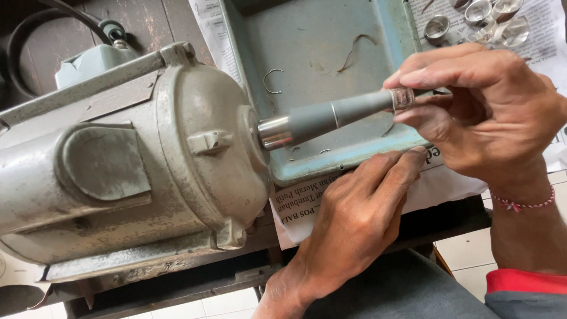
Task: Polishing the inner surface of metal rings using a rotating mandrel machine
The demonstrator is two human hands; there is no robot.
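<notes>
The right hand is pinching a small ring between thumb and fingertips, holding it around the narrow end of the grey tapered spindle that is sticking out of the grey motor. The left hand is lying with fingers together and slightly bent, fingertips touching the near rim of the teal metal tray, gripping nothing. Open room is lying over the tray's floor behind the spindle. More silver rings are sitting on newspaper beyond the tray's right edge.

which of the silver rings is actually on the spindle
The ring pinched by the right hand on the grey spindle; the other rings lie loose on newspaper at top right.
</notes>
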